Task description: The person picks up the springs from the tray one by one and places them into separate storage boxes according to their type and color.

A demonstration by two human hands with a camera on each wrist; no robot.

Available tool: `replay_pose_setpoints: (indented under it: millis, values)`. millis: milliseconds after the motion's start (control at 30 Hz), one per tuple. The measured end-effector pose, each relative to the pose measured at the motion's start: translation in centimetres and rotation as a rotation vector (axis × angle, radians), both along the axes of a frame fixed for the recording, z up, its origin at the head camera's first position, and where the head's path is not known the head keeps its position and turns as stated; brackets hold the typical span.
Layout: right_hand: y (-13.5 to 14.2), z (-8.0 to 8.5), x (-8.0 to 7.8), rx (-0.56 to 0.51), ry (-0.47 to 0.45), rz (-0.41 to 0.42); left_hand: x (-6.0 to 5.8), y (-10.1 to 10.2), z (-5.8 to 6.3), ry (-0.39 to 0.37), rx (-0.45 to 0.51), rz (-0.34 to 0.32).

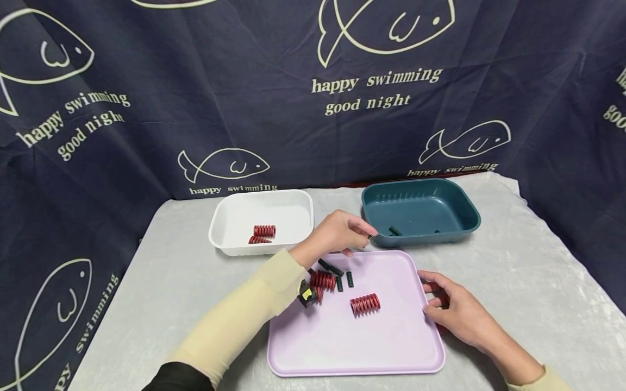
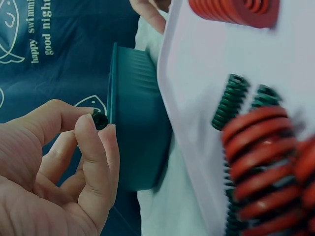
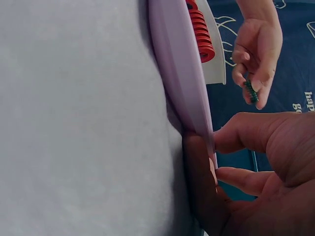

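Between thumb and fingers my left hand (image 1: pixel 342 231) pinches a small dark green spring (image 3: pixel 251 92), just off the near left corner of the teal bin (image 1: pixel 420 239). On the lilac tray (image 1: pixel 352 347), my right hand (image 1: pixel 457 309) grips the right rim, thumb on top and fingers at the edge. A large red spring (image 1: pixel 365 305) lies alone mid-tray. Farther left on the tray, a cluster of red springs (image 1: pixel 323 281) and several small green springs (image 1: pixel 349 279) is partly hidden by my left forearm.
A white bin (image 1: pixel 225 247) at the back left contains red springs (image 1: pixel 264 231). Inside the teal bin lie small green springs (image 1: pixel 395 231). A grey cloth (image 1: pixel 161 282) covers the table, and a dark blue fish-print curtain (image 1: pixel 293 119) hangs behind.
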State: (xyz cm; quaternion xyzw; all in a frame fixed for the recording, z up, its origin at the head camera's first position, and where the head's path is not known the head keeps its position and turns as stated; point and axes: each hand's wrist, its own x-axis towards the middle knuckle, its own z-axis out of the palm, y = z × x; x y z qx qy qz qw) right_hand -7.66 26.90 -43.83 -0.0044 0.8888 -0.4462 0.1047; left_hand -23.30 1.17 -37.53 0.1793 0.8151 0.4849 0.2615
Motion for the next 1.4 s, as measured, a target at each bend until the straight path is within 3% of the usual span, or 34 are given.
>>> replay_pose_setpoints:
  millis: [200,500,933,1400]
  values:
    - [0.0,0.0,0.0,0.000,-0.010,-0.004,-0.3,1.3,0.9,-0.019,0.038,0.017]
    - [0.0,0.1,-0.1,-0.007,-0.015,-0.003,-0.9,3.4,1.5,0.014,0.048,0.036]
    - [0.0,-0.2,0.1,-0.012,0.027,-0.005,-2.4,6.0,1.5,0.050,-0.004,0.089]
    - [0.0,-0.3,-0.1,-0.021,0.004,-0.006,-4.0,9.7,1.2,0.085,-0.054,0.186]
